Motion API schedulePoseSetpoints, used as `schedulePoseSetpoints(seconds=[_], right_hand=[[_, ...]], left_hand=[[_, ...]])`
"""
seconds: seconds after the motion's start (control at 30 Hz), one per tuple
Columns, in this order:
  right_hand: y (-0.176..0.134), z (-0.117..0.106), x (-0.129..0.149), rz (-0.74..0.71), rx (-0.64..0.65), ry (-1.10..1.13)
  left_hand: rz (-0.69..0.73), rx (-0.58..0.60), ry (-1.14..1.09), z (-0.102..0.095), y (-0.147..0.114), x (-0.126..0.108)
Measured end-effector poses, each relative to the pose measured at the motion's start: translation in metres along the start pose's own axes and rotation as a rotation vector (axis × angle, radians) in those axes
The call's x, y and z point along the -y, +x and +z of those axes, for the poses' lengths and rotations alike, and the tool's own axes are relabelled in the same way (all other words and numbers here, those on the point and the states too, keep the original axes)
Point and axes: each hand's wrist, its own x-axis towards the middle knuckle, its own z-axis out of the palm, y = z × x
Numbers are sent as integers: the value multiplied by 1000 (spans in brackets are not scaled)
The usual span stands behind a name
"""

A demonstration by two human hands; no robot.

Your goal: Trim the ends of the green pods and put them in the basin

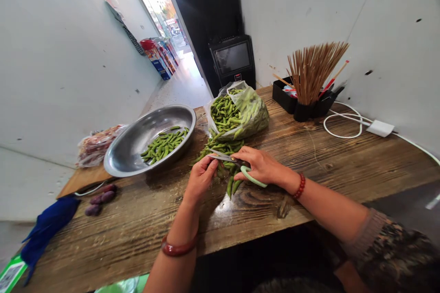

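My right hand [256, 165] grips a pair of scissors [252, 177] with pale green handles. Their blades point left and reach the fingertips of my left hand [202, 174]. Thumb and fingers of that hand are pinched together; a pod between them is mostly hidden, so I cannot make it out surely. Loose green soybean pods [234, 185] lie on the table under and around both hands. Just beyond, a clear plastic bag [256, 116] full of pods lies with its mouth towards me. Left of my hands, a steel basin [127, 155] holds more pods on its right side.
A wooden table [144, 229] carries everything. Purple sweet potatoes [103, 198], a blue cloth [51, 219] and a bagged item [98, 146] are at the left. Wooden skewers [312, 73] stand in a black holder [304, 111] at the back right, beside a white cable with an adapter [380, 128].
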Motion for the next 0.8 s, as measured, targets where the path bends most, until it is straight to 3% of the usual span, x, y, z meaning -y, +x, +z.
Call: schedulePoseSetpoints(seconds=[0.27,0.57,0.8], right_hand=[[0,2,-1,-25,11,27],[1,0,2,-53,33,22],[-1,-1,4,-48,56,-52]], left_hand=[[33,5,78,2,-2,-4],[-29,54,-43,1,-2,0],[-46,81,13,-4,-2,0]])
